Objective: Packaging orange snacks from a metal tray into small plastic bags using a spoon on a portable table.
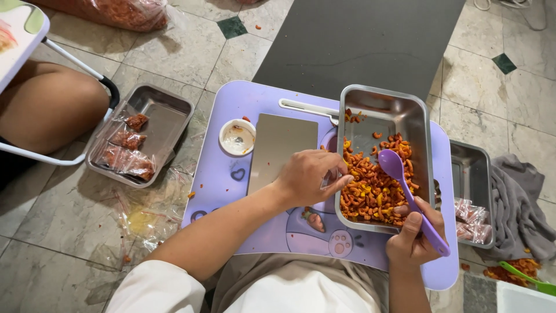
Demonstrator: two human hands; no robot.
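Note:
My right hand (pixel 412 235) grips the handle of a purple plastic spoon (pixel 405 184), whose bowl rests among orange-red snack pieces in a steel tray (pixel 420 124) on the lilac lap table (pixel 231 179). My left hand (pixel 310 177) is at the tray's left rim, fingers pinched on a small clear plastic bag (pixel 330 179) held against the edge. A flat steel plate (pixel 278 148) lies just left of that hand, and a small white cup (pixel 237 137) sits beside it.
On the tiled floor at left, a steel tray (pixel 168 113) holds three filled clear packets (pixel 128 148); empty bags (pixel 147 211) lie below it. Another steel tray (pixel 472 174) at right holds packets, by a grey cloth (pixel 518 203). A person's bare knee (pixel 49 104) shows at far left.

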